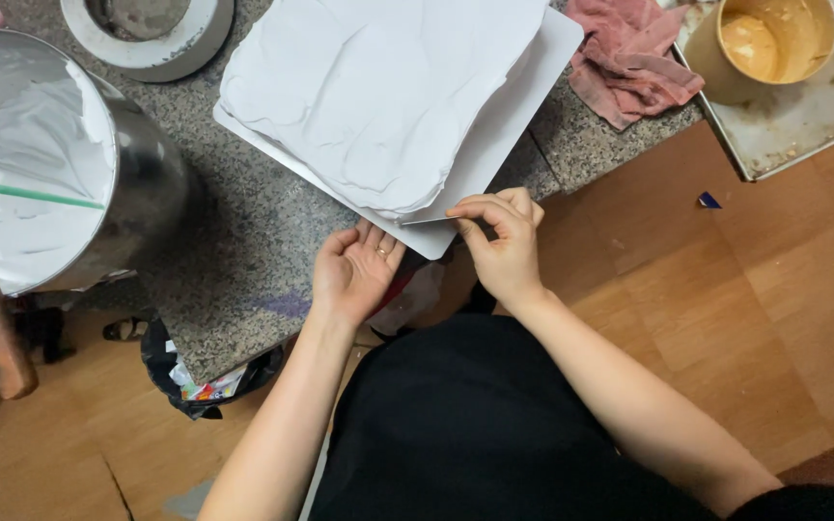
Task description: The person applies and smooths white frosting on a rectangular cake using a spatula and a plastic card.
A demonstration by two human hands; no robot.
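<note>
A square cake point(378, 92) covered in white cream lies on a white board point(509, 116) that juts over the edge of a speckled stone counter point(234, 260). My right hand point(504, 246) pinches a thin metal scraper point(429, 220), its blade pressed against the cake's near side. Palm up, my left hand point(354, 270) rests with fingers apart under the board's near corner, a ring on one finger. It holds nothing.
A large steel bowl point(147, 183) of white cream with a green spatula handle point(36, 195) stands at the left. A pink cloth point(629, 58) and a metal tray point(793, 125) with a tub of tan batter lie at the back right. Below the counter sits a black bin bag point(171, 371) on the wooden floor.
</note>
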